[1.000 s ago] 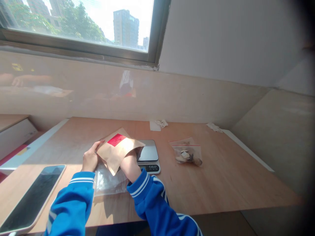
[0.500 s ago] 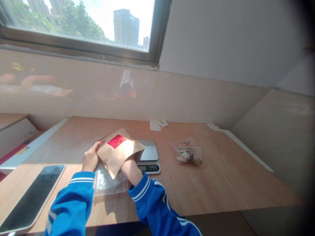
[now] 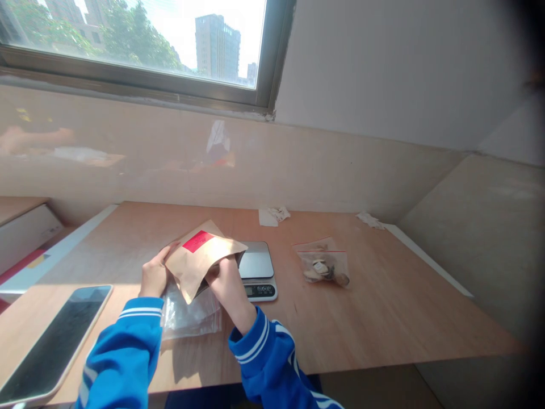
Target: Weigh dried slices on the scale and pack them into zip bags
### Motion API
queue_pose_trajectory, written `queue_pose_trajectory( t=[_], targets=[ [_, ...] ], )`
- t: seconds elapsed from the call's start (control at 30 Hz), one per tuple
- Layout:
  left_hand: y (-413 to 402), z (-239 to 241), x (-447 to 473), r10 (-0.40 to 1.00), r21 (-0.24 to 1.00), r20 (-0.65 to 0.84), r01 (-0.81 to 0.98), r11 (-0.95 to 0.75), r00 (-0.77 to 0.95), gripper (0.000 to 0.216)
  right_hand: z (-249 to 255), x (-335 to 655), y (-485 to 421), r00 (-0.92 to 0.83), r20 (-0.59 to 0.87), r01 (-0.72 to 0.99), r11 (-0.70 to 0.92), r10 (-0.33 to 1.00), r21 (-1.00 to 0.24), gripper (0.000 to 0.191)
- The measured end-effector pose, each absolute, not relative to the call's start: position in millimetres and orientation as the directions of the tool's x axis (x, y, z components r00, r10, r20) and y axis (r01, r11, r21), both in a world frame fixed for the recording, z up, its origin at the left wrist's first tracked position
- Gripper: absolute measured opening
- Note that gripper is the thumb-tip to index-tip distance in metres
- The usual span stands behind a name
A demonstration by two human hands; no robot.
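A brown paper pouch [image 3: 200,258] with a red label is held tilted above the wooden table [image 3: 383,307]. My left hand [image 3: 154,275] grips the pouch's left edge. My right hand [image 3: 227,284] is at the pouch's open right end, its fingers curled inside the opening and hidden, so what they hold cannot be made out. Under both hands lies a clear plastic zip bag [image 3: 191,315]. A small digital kitchen scale [image 3: 258,275] stands just right of the pouch.
A second clear zip bag [image 3: 323,267] with pale slices lies right of the scale. A phone [image 3: 55,335] rests at the table's left front. Crumpled tissues [image 3: 272,216] lie by the back wall. White boxes [image 3: 25,233] stand at far left.
My right hand has drawn back out of the pouch toward me, so its back and wrist now show. The pouch has tipped a little lower. My left hand has stayed put.
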State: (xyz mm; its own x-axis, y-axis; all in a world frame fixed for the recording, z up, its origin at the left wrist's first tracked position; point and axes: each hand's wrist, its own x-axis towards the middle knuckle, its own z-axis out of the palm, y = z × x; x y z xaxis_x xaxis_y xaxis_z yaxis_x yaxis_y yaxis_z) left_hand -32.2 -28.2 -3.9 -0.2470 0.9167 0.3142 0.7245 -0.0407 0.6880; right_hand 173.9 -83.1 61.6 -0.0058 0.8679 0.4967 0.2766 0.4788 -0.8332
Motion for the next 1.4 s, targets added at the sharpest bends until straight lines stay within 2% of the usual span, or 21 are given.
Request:
queue_pose_trajectory(
  t=[0.17,0.33,0.53,0.73,0.93,1.07,1.2,1.3,1.4],
  targets=[
    [-27,-6,-34,0.918,0.696,0.305,0.717,-0.032,-0.255,0.047,63,177,-93,0.049,0.446,0.314,0.410,0.894,-0.857,0.036],
    [-27,-7,-35,0.916,0.691,0.307,0.722,-0.027,-0.259,0.047,61,182,-105,0.127,0.482,0.252,0.442,0.867,-0.861,0.025],
    [-27,-7,-35,0.913,0.669,0.316,0.743,-0.021,-0.259,0.048,58,181,-108,0.227,0.438,0.001,0.450,0.870,-0.893,0.019],
    [-29,-6,-36,0.911,0.635,0.333,0.772,-0.025,-0.244,0.047,64,186,-110,0.282,0.289,-0.284,0.367,0.915,-0.886,0.025],
    [-28,-6,-37,0.909,0.586,0.349,0.810,-0.021,-0.229,0.047,60,223,-105,0.314,0.192,-0.404,0.314,0.930,-0.859,0.035],
    [-26,-6,-38,0.915,0.547,0.342,0.837,-0.008,-0.214,0.047,39,253,-83,0.276,0.154,-0.289,0.235,0.949,-0.928,0.036],
    [-24,-7,-39,0.916,0.529,0.337,0.848,0.008,-0.219,0.047,24,268,-60,0.165,0.187,0.048,0.182,0.968,-0.982,0.035],
    [-24,-8,-39,0.914,0.523,0.337,0.852,0.018,-0.225,0.046,23,268,-51,0.089,0.263,0.322,0.222,0.961,-0.920,0.043],
    [-24,-8,-39,0.913,0.520,0.339,0.854,0.020,-0.228,0.045,26,266,-49,0.022,0.314,0.476,0.266,0.949,-0.838,0.052]
  ],
)
